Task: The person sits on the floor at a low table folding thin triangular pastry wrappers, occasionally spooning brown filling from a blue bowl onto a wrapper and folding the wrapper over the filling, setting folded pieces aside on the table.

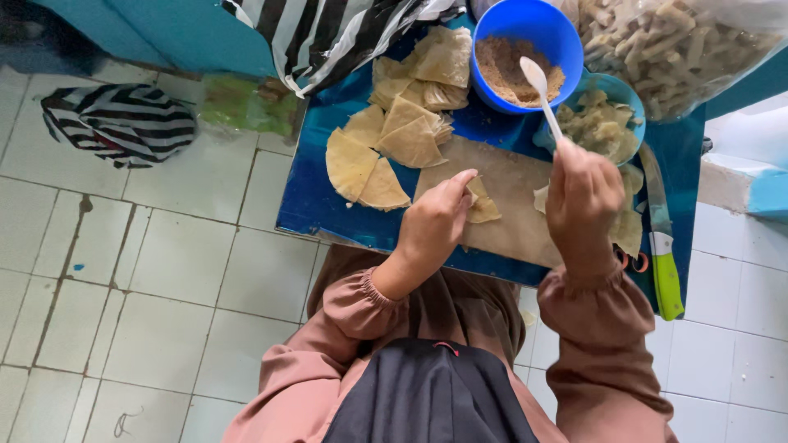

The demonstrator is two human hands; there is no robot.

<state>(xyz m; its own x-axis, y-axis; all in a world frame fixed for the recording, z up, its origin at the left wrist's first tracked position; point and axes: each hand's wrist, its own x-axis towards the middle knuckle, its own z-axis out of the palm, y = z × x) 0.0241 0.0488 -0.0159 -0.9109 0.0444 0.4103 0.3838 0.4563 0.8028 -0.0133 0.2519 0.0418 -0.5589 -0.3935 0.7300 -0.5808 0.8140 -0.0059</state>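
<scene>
Filling stage, from the look of it. The left hand (433,226) is pinching down a small folded pastry wrapper (482,207) on the wooden cutting board (513,197), fingers closed on its edge, while the right hand (583,205) is wrapped around the handle of a white plastic spoon (538,86) whose bowl is tilted up toward the blue bowl (566,41) of brown crumbly filling (507,66). I can't tell if there's anything on the spoon from this angle.

The board sits on a blue tray-like table (312,205) at the person's lap (they're sitting on a tiled floor (164,287)). A stack of triangular wrappers (386,139) waits just left of the board, a smaller teal bowl (611,123) of pale scraps sits to the right of it, and a green-handled knife (663,246) lies along the right edge.

My guess at the next move: scoop from the blue bowl and bring it down onto the wrapper without letting the fold spring open, so the left hand would have to hold its pinch.
</scene>
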